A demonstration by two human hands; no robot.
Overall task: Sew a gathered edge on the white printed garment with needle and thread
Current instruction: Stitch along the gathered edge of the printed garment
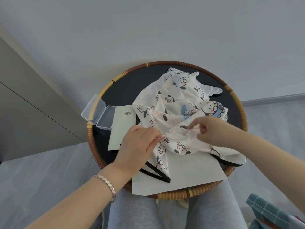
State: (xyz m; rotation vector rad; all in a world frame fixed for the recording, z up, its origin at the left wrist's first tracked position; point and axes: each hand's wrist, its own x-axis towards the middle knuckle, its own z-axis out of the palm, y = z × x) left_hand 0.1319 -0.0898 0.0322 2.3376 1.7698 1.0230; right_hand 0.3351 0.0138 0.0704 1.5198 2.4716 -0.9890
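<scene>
The white garment (178,103) printed with cartoon dogs lies crumpled on a round table with a dark top and a woven rattan rim (170,63). It has black trim (155,174) along its near edge. My left hand (138,146) pinches a fold of the fabric at the garment's near left side. My right hand (212,131) pinches the same bunched fold a little to the right. The cloth between the two hands is gathered. No needle or thread can be made out.
An open clear plastic box (99,111) sits at the table's left rim beside a pale green card with a barcode (120,128). A white paper sheet (186,176) lies under the garment at the near edge. My grey-trousered knees are below; a teal checked item (270,210) is at lower right.
</scene>
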